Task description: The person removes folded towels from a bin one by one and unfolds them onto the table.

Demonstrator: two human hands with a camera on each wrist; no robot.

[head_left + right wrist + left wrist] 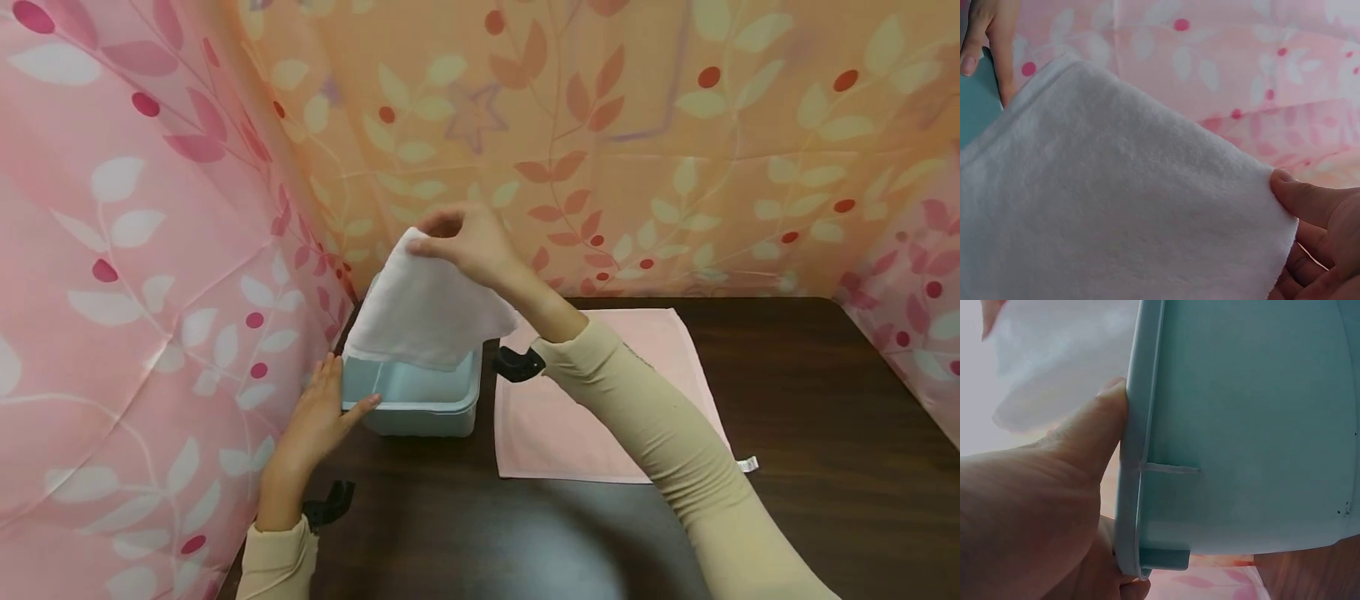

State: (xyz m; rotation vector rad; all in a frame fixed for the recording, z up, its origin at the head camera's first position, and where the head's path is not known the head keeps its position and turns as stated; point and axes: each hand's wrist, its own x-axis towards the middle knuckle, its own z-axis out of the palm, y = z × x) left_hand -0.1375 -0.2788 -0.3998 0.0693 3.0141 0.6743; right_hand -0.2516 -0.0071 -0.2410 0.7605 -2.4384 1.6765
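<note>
A white cloth [431,312] hangs from my right hand [472,242], which pinches its upper corner between thumb and fingers. The cloth's lower edge overlaps the open top of a light blue plastic bin [423,421]. In the right wrist view the fuzzy cloth [1129,181] spreads from the thumb across most of the picture. My left hand [322,417] rests at the bin's near left corner, thumb on the front rim and fingers lying along the left side. From the left wrist, the thumb touches the rim [1138,400]. The cloth hides the bin's far part.
A pink cloth [600,417] with a white tag lies flat on the dark wood table [810,400], right of the bin and partly under my right forearm. Patterned curtains hang behind [637,192] and at the left [150,333], the left one close beside my left hand.
</note>
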